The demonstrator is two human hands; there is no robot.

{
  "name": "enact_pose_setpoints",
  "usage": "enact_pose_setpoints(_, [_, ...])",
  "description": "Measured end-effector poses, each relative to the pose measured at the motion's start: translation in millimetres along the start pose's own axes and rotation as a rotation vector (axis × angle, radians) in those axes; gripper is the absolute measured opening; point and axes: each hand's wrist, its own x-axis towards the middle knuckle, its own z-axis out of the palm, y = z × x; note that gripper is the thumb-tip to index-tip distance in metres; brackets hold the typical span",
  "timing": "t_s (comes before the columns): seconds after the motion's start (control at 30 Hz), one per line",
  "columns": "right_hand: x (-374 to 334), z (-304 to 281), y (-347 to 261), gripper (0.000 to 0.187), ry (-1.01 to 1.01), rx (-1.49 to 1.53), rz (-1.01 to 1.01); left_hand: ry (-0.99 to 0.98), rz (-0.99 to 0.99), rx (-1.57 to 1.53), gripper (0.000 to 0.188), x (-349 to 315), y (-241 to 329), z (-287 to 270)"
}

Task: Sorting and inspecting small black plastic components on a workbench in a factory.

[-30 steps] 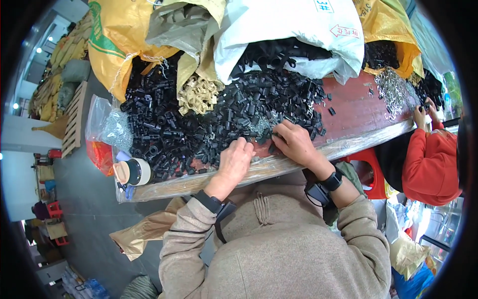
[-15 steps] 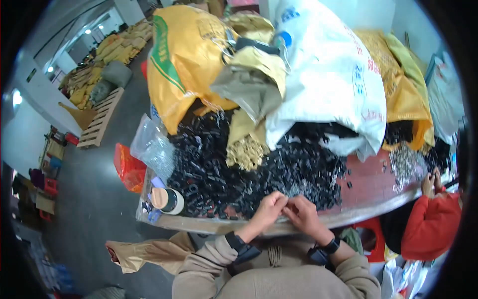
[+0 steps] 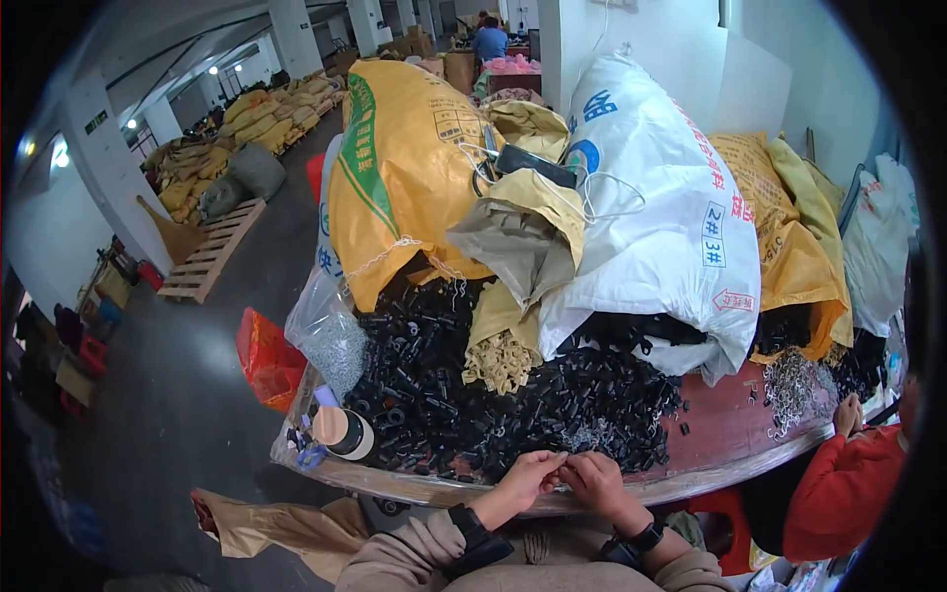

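At lower centre, my left hand (image 3: 527, 480) and right hand (image 3: 598, 483) meet at the fingers, whether clamped on a piece I cannot tell, beside heaped black parts (image 3: 419, 395); I judge it close two-handed fitting, next calling for steady alignment.

Our left forearm (image 3: 414, 555): in from lower edge, slanting up and right | our right forearm (image 3: 679, 564): slanting up and left | our wrists: just apart, lower than the knuckles | our left hand (image 3: 531, 478) and right hand (image 3: 596, 481): side by side, fingers bent inward, fingertips close together, pinch too small to tell
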Motion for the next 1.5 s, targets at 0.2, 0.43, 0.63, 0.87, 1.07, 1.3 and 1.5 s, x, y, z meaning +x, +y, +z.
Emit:
enact_pose_setpoints(0.2, [-8.4, -8.4, -5.4, 0.011, -0.003, -0.005, 0.025, 0.01, 0.002, 0.027, 0.017, -7.3, -4.3, 11.3])
enact_pose_setpoints(0.43, [-17.4, -14.9, -5.4, 0.009, 0.021, -0.02, 0.027, -0.014, 0.043, 0.157, 0.014, -8.2, -7.9, 15.1])
enact_pose_setpoints(0.63, [-14.7, -18.6, -8.1, 0.008, 0.005, 0.021, 0.076, -0.029, 0.091, 0.168, 0.015, -4.6, -9.6, 15.0])
enact_pose_setpoints(0.87, [-6.2, -15.9, -5.1, 0.007, -0.022, 0.097, 0.191, 0.147, 0.589, 0.805, 0.02, -19.7, 21.0, 6.3])
enact_pose_setpoints(1.07, [-2.0, -16.0, 2.5, 0.007, -0.086, 0.117, 0.282, 0.904, 1.014, 1.643, 0.024, -54.9, 85.7, -50.0])
enact_pose_setpoints(1.3, [-5.7, -12.0, 1.5, 0.006, -0.055, 0.152, 0.234, 0.752, 0.798, 1.691, 0.021, -37.7, 84.5, -83.0])
enact_pose_setpoints(1.5, [-17.6, -24.4, 2.4, 0.007, -0.082, 0.171, 0.275, 0.695, 1.192, 1.267, 0.015, -47.2, 91.2, -81.3])
